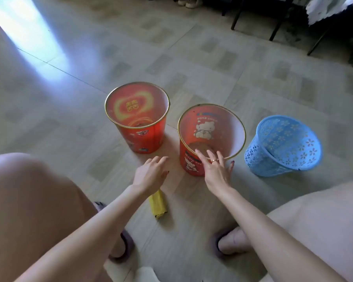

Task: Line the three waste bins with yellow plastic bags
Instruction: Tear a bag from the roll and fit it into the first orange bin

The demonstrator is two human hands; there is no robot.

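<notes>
A folded stack or roll of yellow plastic bags (158,204) lies on the tiled floor (73,82) between the person's feet and the bins; its upper end is hidden under the left wrist, so its full length cannot be made out. Three bins stand in a loose row just beyond it, none lined. The middle red bin (194,165), printed with a cartoon cat, tilts slightly; the right hand (217,171) rests on its near gold rim with fingers straight and spread, a ring on one finger, gripping nothing. Its bottom shows a brownish patch, too blurred to tell whether dirt or print. The left red bin (140,139) stands upright and apart, with a gold emblem showing through its far wall; something dark lies at its bottom, unclear. The blue lattice bin (281,147) leans to the right, nothing visible inside. The left hand (150,176) hovers over the floor between the two red bins, fingers relaxed and holding nothing. Both knees and slippered feet are cut off by the lower edges. Dark furniture legs (277,27) and shoes (189,1) sit at the far edge.
</notes>
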